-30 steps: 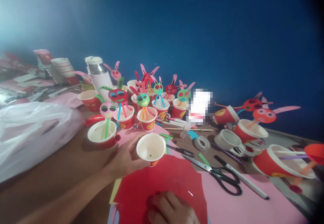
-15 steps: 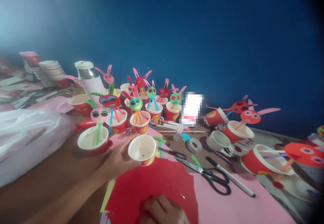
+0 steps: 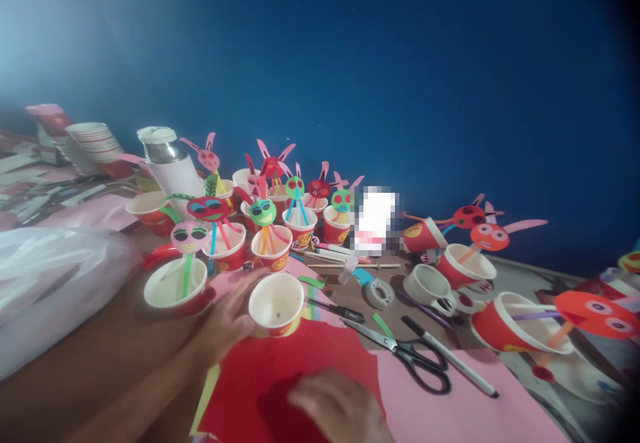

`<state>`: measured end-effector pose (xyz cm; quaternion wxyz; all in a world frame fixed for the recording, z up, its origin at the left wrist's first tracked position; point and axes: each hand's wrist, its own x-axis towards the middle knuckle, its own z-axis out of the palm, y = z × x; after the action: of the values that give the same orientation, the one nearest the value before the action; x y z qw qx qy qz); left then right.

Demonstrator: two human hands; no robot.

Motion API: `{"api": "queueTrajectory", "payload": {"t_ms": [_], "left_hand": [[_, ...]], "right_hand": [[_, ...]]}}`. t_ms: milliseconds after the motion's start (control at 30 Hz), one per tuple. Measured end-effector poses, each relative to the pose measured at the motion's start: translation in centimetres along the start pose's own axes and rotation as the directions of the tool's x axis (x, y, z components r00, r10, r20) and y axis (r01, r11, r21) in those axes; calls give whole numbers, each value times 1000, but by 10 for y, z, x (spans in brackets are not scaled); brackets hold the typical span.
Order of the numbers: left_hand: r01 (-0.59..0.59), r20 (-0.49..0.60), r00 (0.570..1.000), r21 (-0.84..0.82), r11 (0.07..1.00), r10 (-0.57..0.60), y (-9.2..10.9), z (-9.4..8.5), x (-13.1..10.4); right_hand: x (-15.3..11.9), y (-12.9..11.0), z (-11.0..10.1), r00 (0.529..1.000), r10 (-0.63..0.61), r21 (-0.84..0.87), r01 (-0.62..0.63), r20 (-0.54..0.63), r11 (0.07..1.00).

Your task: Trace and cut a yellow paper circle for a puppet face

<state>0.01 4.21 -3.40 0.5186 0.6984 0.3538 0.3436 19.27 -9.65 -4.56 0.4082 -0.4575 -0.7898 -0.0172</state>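
Observation:
My left hand [image 3: 227, 319] grips an empty red paper cup [image 3: 277, 304] with a white inside, tilted toward me just above a red paper sheet [image 3: 295, 376]. My right hand [image 3: 340, 409] rests flat on that red sheet near the bottom edge, blurred, fingers loosely spread, holding nothing. Black-handled scissors [image 3: 405, 353] and a black-capped marker [image 3: 447, 356] lie on pink paper [image 3: 450, 409] to the right of the cup.
Several red cups with straw-and-paper bunny faces [image 3: 263, 219] crowd the back of the table. Tipped cups [image 3: 520, 326] lie at right, a tape roll [image 3: 379, 291] mid-table, a metal flask [image 3: 167, 159] and cup stack [image 3: 95, 139] at left, a plastic bag [image 3: 55, 283] front left.
The view has shifted so everything sits further left. My left hand keeps the cup. My right hand has slid a little up and right across the red sheet.

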Motion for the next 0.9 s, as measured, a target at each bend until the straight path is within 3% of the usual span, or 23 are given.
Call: {"api": "queueTrajectory", "payload": {"t_ms": [100,167,300,367,467,700,900], "left_hand": [[-28,9,1000,22,999,28,0,-1,0],[-23,10,1000,41,999,22,0,-1,-1],[2,-10,1000,59,998,-2,1,1,-1],[5,-14,1000,81,997,-3,0,2,-1],[-3,2,1000,108,994,3,1,3,-1],[-9,9,1000,117,993,8,5,7,3],[-73,5,997,109,991,73,7,8,-3]], "right_hand": [[21,13,-33,939,332,36,-336,90,941],[33,20,-42,872,457,168,-484,177,859],[48,29,-30,718,591,330,-695,367,639],[52,29,-21,672,595,368,-740,441,563],[58,25,-14,692,543,410,-721,476,559],[63,15,-11,797,465,406,-599,385,690],[50,15,-1,776,498,311,-619,387,721]]}}
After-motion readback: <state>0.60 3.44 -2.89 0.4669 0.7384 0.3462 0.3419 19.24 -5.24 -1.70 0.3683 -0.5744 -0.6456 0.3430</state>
